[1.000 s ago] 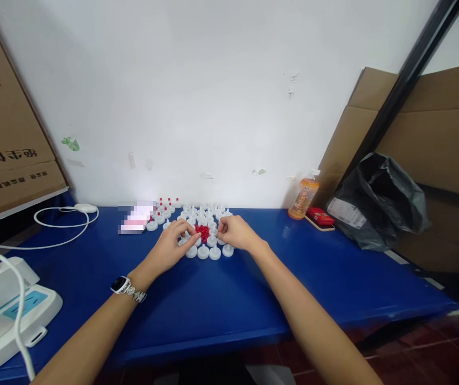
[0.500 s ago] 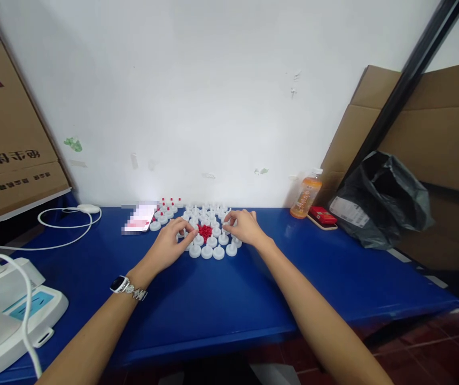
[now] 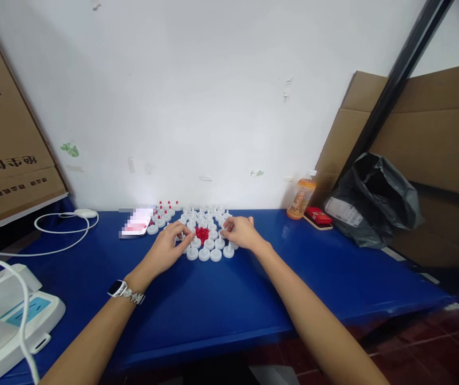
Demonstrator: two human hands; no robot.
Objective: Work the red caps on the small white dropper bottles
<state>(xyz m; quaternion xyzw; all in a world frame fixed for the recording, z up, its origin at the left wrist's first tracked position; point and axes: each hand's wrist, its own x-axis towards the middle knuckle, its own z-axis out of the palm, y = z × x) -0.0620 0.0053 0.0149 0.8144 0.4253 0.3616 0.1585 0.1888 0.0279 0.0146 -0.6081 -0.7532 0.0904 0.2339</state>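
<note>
The left hand (image 3: 167,244) has its thumb and index fingertips narrowly spaced, and the right hand (image 3: 241,233) has its fingers curled among white nozzled caps (image 3: 215,255); whether either set of fingers holds anything, I cannot tell. Between them lies a heap of red pieces (image 3: 202,235); take it as the dial's centre, twelve toward the wall (image 3: 221,107). The left hand is near nine, the right near three. White caps stand upright around the heap, a front row at six, more at twelve. At ten, other white caps carry red tops (image 3: 161,207). Farther out on the blue table (image 3: 221,305), a phone (image 3: 138,220) lies between nine and ten, an orange bottle (image 3: 301,199) stands between two and three, and a red box (image 3: 319,216) sits near three.
</note>
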